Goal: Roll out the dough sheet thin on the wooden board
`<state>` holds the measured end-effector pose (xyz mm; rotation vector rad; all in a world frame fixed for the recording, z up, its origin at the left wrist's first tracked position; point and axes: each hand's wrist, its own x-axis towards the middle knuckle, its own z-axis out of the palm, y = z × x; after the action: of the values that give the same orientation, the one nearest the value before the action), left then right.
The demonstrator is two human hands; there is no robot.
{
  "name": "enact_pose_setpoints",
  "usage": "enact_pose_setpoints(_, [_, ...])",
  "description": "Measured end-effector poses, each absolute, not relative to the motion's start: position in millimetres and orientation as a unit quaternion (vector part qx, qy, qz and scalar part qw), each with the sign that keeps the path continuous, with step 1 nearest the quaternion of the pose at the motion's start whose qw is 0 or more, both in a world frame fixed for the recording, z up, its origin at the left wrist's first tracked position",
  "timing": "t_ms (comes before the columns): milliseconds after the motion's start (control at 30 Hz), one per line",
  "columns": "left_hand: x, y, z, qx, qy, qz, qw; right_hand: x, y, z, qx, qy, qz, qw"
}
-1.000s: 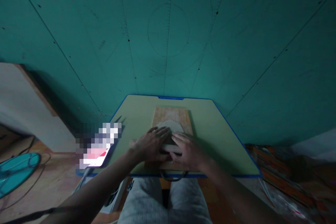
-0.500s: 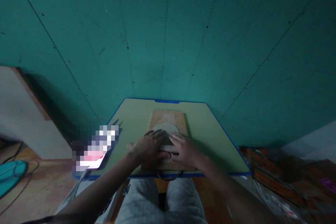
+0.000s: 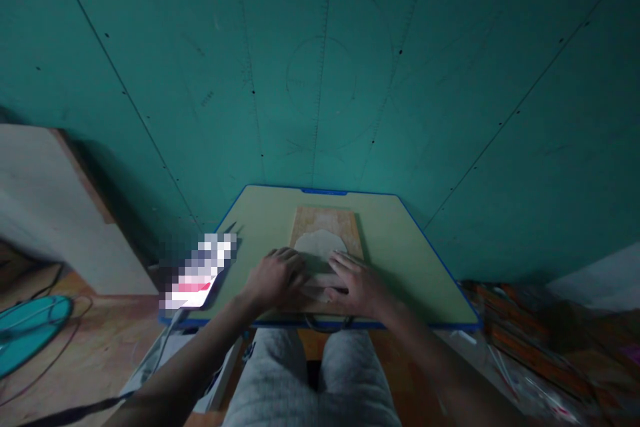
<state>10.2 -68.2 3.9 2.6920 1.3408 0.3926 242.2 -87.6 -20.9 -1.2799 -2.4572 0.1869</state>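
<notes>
A flat round sheet of pale dough (image 3: 320,243) lies on a wooden board (image 3: 327,216) at the middle of the small table. Across the near part of the dough runs a wooden rolling pin (image 3: 321,281). My left hand (image 3: 277,277) is closed over the pin's left part, its fingers curled and its thumb hidden. On the right part rests my right hand (image 3: 357,287), fingers bent over the pin and thumb on the near side. Between my hands a short stretch of the pin shows; its ends are covered.
The pale-topped table (image 3: 400,247) has a blue rim and stands against a green wall (image 3: 450,80). At its left edge lies a lit tablet (image 3: 205,273), blurred out, with a cable (image 3: 167,340) hanging down. A pale panel (image 3: 65,213) leans at left; dim clutter (image 3: 540,340) lies at right.
My left hand has shifted outward along the rolling pin and its fingers are more curled. More of the dough shows between and beyond my hands. The whole view has swung slightly left.
</notes>
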Motion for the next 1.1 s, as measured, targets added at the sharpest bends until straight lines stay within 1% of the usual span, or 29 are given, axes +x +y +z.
enact_pose_setpoints(233, [11,-72,10,0.887,0.445,0.109,0.048,240,-88,-21,-0.447,-0.868,0.049,0.212])
enact_pose_setpoints(367, [12,-73,8,0.885,0.449,0.108,0.057,240,-87,-24,-0.442,-0.865,0.044,0.233])
enact_pose_setpoints(500, [12,-73,3,0.882,0.458,0.1,0.045,239,-87,-26,-0.454,-0.855,0.042,0.247])
enact_pose_setpoints(767, [15,-74,2,0.89,0.451,0.073,0.013,238,-90,-20,-0.462,-0.851,0.057,0.243])
enact_pose_setpoints(1100, [15,-73,-3,0.89,0.452,0.067,0.008,237,-88,-23,-0.469,-0.845,0.061,0.251])
